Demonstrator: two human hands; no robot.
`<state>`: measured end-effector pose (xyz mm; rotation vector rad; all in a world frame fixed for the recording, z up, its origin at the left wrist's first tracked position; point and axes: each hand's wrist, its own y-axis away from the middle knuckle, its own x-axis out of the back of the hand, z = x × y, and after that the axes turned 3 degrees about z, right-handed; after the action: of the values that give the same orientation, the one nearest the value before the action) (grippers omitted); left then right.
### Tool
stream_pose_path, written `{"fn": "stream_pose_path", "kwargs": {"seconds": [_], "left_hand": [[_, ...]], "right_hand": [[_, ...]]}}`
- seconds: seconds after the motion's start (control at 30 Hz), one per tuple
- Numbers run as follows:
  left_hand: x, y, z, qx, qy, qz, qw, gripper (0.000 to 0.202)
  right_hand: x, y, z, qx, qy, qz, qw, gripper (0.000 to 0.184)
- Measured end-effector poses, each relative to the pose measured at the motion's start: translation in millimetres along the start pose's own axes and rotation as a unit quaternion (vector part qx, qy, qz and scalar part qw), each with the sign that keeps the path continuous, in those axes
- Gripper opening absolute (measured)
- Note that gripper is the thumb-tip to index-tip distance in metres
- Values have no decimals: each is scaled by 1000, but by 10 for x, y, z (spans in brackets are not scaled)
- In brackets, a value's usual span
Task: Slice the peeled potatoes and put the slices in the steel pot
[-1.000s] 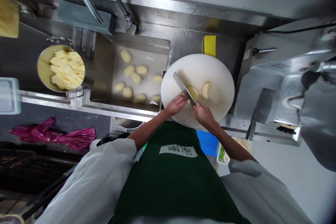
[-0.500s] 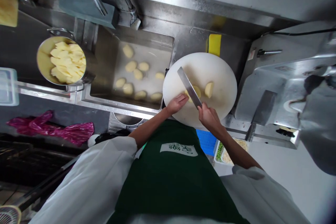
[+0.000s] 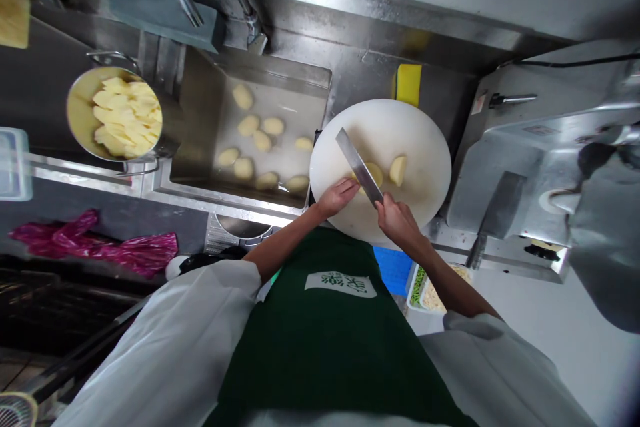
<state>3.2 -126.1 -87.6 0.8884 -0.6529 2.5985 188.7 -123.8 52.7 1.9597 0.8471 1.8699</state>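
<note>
A round white cutting board (image 3: 415, 133) lies on the steel counter. On it are a peeled potato piece under the blade (image 3: 374, 173) and a second potato piece (image 3: 398, 170) to its right. My right hand (image 3: 397, 220) grips the handle of a knife (image 3: 357, 165), whose blade slants up and to the left across the first piece. My left hand (image 3: 337, 197) has its fingers curled on the left end of that piece, right beside the blade.
A sink (image 3: 200, 120) left of the board holds several peeled potatoes (image 3: 255, 140) in water. A steel pot (image 3: 75, 113) of cut potato sits further left. A cleaver (image 3: 493, 213) rests on a metal machine (image 3: 530, 147) at the right. A yellow sponge (image 3: 409, 84) lies behind the board.
The knife has shifted slightly along the potato piece while both hands stay on the board. The view has moved a little; nothing else differs.
</note>
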Motion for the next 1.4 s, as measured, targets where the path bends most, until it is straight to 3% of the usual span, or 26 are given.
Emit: {"fn": "stream_pose_path", "kwargs": {"seconds": [0.47,0.73,0.97,1.27,1.4], "left_hand": [[14,-16,12,-46,-25,32,998,28],[-1,-60,8,-34,-19,15,999,28],[12,-62,17,-1,-6,-16,1000,33],[-4,-41,-7,-7,-10,-27,1000,32],[-4,-33,-10,-9,-6,-28,1000,31]], "right_hand": [[-51,-190,-131,2,-2,-16,1000,36],[77,70,-117,-5,27,-28,999,41],[55,22,-100,-1,36,-32,999,42],[-77,-233,-133,2,2,-32,999,38],[-36,-157,-114,0,5,-21,1000,39]]}}
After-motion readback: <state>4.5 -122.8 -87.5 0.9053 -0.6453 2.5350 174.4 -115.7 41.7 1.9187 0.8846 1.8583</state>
